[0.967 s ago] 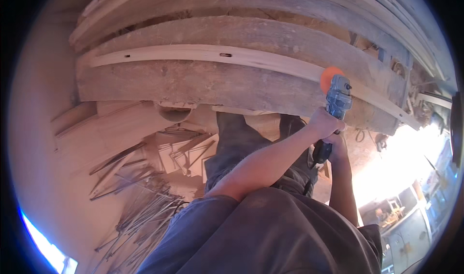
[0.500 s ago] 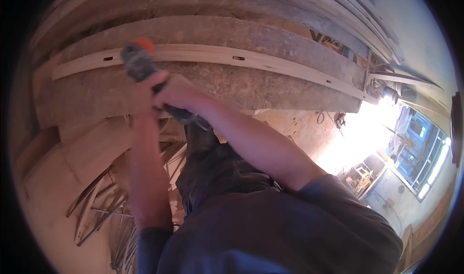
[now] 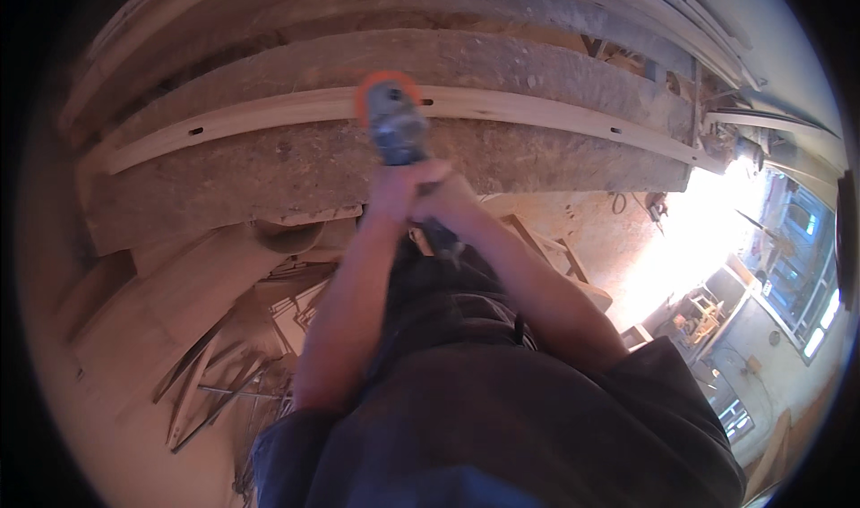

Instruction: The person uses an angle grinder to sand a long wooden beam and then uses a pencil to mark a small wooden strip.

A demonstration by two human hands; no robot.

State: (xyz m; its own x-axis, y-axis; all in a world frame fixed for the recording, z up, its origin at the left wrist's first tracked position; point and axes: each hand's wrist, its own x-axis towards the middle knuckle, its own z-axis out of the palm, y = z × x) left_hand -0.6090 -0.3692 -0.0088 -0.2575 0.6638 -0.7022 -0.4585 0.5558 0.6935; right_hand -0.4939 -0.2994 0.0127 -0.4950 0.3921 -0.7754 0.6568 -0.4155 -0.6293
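Note:
Both my hands are wrapped round an angle grinder (image 3: 397, 132) with an orange disc. My left hand (image 3: 391, 192) grips it just behind the grey head, and my right hand (image 3: 445, 202) closes round the body next to it. The disc is over a long pale wooden strip (image 3: 528, 110) that has several dark slots cut in it. Motion blurs the tool, and I cannot tell whether the disc touches the wood. The strip lies lengthwise along a worn wooden workbench (image 3: 296, 169).
Long boards (image 3: 502, 8) lie parallel beyond the strip. Thin wood offcuts (image 3: 210, 378) are heaped on the floor at lower left, beside a pale curved panel (image 3: 170, 284). Strong light glares at the right, near a blue-framed window (image 3: 800, 257).
The angle grinder, held in both my hands, has moved right along the strip, from near its left slot to near the middle slot. My view has shifted slightly.

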